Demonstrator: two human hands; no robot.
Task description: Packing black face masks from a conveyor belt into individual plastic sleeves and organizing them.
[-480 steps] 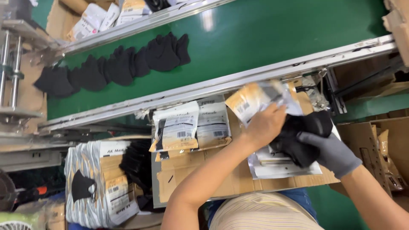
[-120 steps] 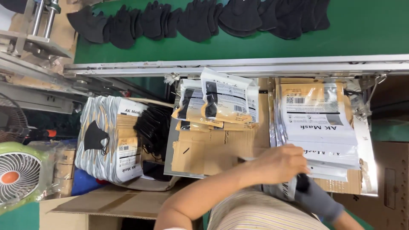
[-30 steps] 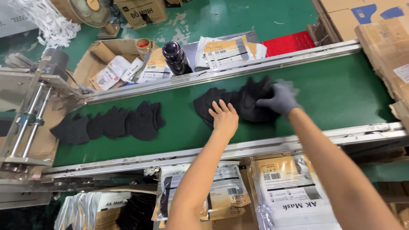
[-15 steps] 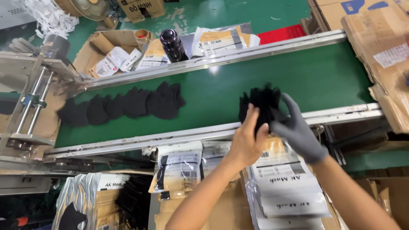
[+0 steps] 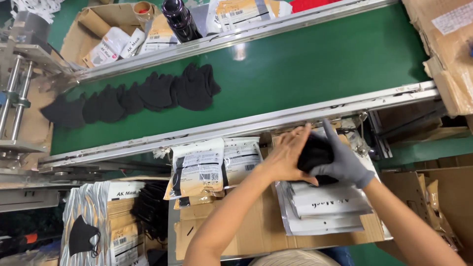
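Cardboard (image 5: 236,231) covers the low work surface at the bottom centre of the frame, and both forearms cross it. On its right part lies a stack of white pouches (image 5: 325,212), just under the hands. The bare left hand (image 5: 288,155) and the grey-gloved right hand (image 5: 340,162) meet above that stack, right of centre, pressing a bundle of black masks (image 5: 313,152) between them. The left fingers are nearly straight and laid flat against the bundle's left side; the gloved fingers curl around its right and lower side, so both hands have it clamped.

Just left of the hands, filled tan-and-white packets (image 5: 199,170) lie overlapping on the cardboard. At the lower left stands a striped box (image 5: 86,216) with a single black mask pictured on its side, beside loose black masks (image 5: 150,207).

Beyond the near metal rail (image 5: 236,129) the green conveyor belt (image 5: 320,64) runs across the frame; a row of black masks (image 5: 143,93) lies overlapping on its left half, well apart from the hands. Past the far rail, at the upper left, an open carton (image 5: 93,29) holds more packets, and a dark bottle (image 5: 178,18) stands near it.
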